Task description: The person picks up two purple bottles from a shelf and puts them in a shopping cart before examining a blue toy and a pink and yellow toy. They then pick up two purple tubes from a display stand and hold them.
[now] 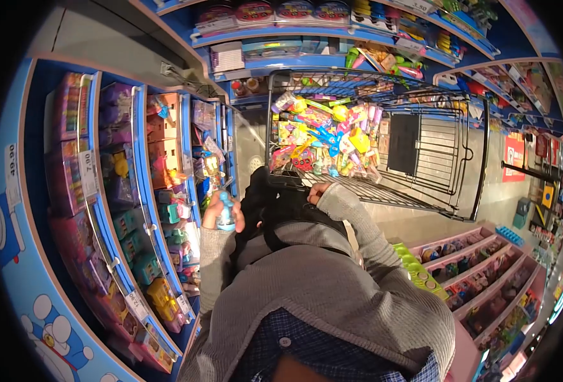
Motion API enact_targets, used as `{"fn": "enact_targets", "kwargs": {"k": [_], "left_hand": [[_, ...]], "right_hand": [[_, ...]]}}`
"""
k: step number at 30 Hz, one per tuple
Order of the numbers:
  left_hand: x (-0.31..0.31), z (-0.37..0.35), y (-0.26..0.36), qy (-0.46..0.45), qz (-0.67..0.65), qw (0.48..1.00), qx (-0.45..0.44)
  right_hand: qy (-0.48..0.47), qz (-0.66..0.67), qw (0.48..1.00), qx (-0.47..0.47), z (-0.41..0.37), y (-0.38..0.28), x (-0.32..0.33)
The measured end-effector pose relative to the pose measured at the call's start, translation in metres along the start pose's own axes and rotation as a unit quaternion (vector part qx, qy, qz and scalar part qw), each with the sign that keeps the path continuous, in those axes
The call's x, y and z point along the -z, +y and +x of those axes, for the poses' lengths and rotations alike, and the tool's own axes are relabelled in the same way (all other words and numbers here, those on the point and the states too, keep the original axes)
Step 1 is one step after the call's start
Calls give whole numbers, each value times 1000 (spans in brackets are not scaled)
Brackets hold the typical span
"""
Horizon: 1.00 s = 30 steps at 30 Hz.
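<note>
My left hand [213,211] is closed around a small light-blue bottle-shaped item [226,215], held upright beside the shelves on the left. My right hand [320,191] rests with curled fingers at the near side of the black wire shopping cart [415,198], by the upper edge of a black bag [281,200]. What those fingers grip is hidden. Inside the cart lies a heap of colourful packaged toys [332,137], with yellow, blue and pink pieces on top. A dark panel [404,144] stands to the right of the heap.
Blue shelves [90,172] packed with boxed and bagged goods run along my left, with price tags on their edges. More stocked shelves [275,35] stand behind the cart. To the right, a pink tiered display [478,274] holds small items, near a red sign [514,159].
</note>
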<state>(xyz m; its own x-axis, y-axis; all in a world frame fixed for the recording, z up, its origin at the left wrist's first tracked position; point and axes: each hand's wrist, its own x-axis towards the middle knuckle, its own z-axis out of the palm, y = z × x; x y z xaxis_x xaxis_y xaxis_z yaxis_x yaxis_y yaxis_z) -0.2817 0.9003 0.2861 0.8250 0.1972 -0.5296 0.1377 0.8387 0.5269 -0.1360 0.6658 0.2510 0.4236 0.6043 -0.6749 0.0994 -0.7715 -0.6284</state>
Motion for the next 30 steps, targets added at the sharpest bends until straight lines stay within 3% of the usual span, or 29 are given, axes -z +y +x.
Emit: {"fn": "enact_targets", "kwargs": {"k": [2,3,4,5,6,7,10,14,18,20,22,27,30], "left_hand": [[9,4,-1,-4,-24,1000,-13],[11,6,-1,2,-36,999,-18],[14,7,-2,9,-49,998,-23],[14,9,-2,9,-47,999,-19],[14,11,-2,5,-46,999,-9],[12,14,-3,1,-45,999,1],[-2,17,-13,59,-37,998,11],[-11,22,-27,41,-15,999,26],[0,16,-40,53,-40,997,50],[12,11,-49,81,-49,994,51],[19,6,-59,126,-60,988,68],[11,0,-75,184,-43,980,63],[6,-4,-77,202,-57,975,73]], "right_hand": [[97,-88,991,30,2,31,1],[92,-297,950,32,11,65,-5],[82,-492,866,33,20,90,-8],[129,-349,926,-71,23,92,1],[171,-194,950,-173,27,92,11],[143,-158,962,-172,32,105,16],[103,-118,970,-188,65,127,16],[55,-150,971,-179,121,143,-3],[100,-150,978,-109,156,185,-39],[70,-151,979,-115,183,210,-53],[-27,-143,964,-222,193,203,-55],[54,-139,982,-114,196,218,-76],[4,-108,977,-185,209,221,-75]]}}
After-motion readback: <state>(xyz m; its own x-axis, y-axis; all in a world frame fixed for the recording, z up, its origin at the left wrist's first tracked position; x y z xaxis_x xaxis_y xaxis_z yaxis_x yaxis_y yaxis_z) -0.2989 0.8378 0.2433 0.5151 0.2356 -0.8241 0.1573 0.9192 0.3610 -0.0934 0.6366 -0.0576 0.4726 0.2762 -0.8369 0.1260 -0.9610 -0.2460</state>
